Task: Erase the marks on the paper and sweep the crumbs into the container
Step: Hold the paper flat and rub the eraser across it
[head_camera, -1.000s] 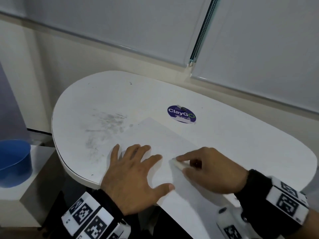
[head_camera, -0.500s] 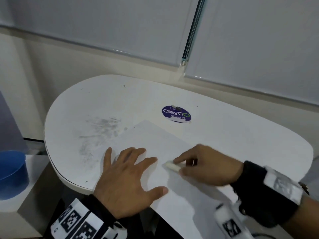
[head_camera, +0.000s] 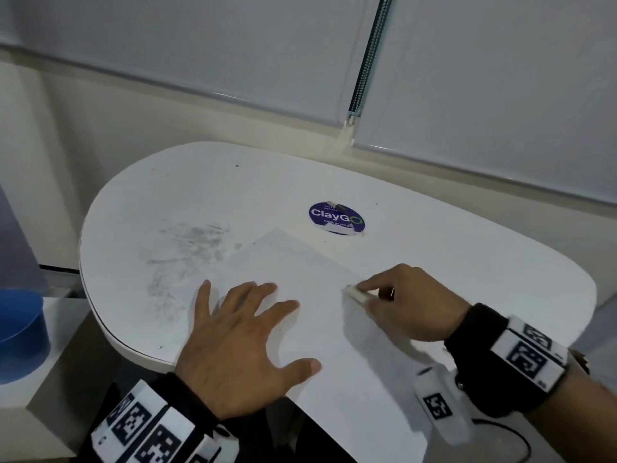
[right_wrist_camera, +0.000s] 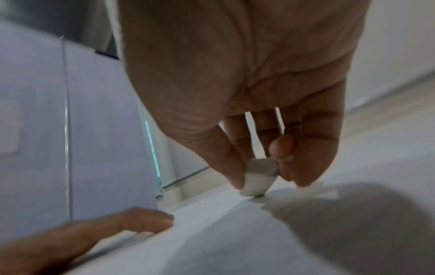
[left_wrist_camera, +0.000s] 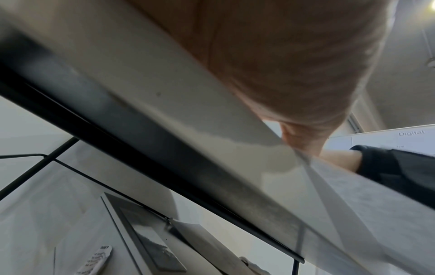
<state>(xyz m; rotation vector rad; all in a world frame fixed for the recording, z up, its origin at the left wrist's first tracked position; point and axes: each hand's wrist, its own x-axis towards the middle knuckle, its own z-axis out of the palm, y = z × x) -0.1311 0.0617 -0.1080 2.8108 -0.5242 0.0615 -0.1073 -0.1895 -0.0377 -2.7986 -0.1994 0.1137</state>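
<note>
left hand (head_camera: 233, 342): flat, fingers spread, pressing the white sheet of paper (head_camera: 320, 315) down
right hand (head_camera: 410, 302): pinching small white eraser (head_camera: 356, 293), tip on paper's right edge
paper: on white rounded tabletop (head_camera: 467, 248), near corner overhangs front edge
blue plastic container (head_camera: 20, 332): on low ledge, left of table
table smudges (head_camera: 187, 255): grey, left of paper

A rounded white table (head_camera: 434, 228) carries a paper sheet (head_camera: 300, 272), a purple sticker (head_camera: 335, 217) and grey smudges (head_camera: 190, 242).
</note>
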